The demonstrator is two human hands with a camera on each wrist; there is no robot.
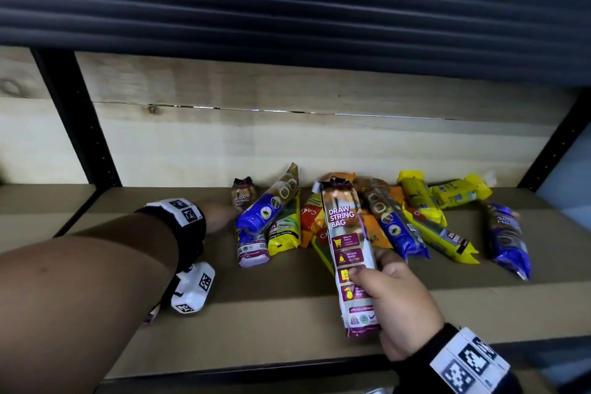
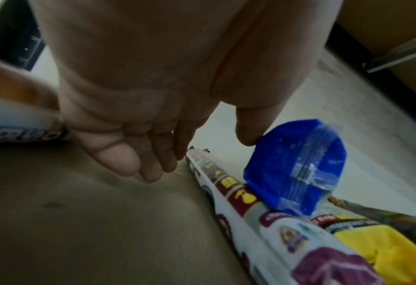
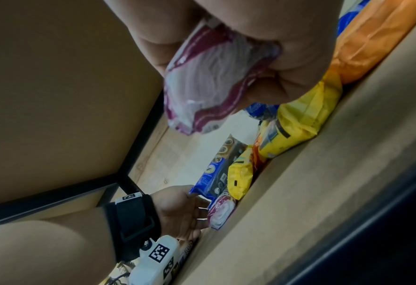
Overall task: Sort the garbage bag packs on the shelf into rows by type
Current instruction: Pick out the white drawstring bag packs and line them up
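On the brown shelf [image 1: 287,313] lies a mixed pile of garbage bag packs. My right hand [image 1: 371,269] grips a white and maroon drawstring bag pack [image 1: 347,246] by its lower half and holds it tilted above the pile; its end [image 3: 214,83] shows in my fist. My left hand [image 1: 228,211] reaches to the pile's left end with relaxed fingers [image 2: 153,169] and holds nothing. Beside it a second drawstring pack [image 2: 251,212] lies under a blue pack [image 1: 268,211], whose end [image 2: 292,169] my thumb touches. A third drawstring pack [image 2: 12,123] lies under my left wrist.
More packs lie right of the held one: orange [image 1: 311,217], blue [image 1: 396,227], yellow [image 1: 422,201] and another blue one [image 1: 508,240] at the far right. A wooden back wall [image 1: 287,144] and black uprights [image 1: 76,118] bound the shelf. A dark shelf edge [image 1: 287,9] hangs overhead.
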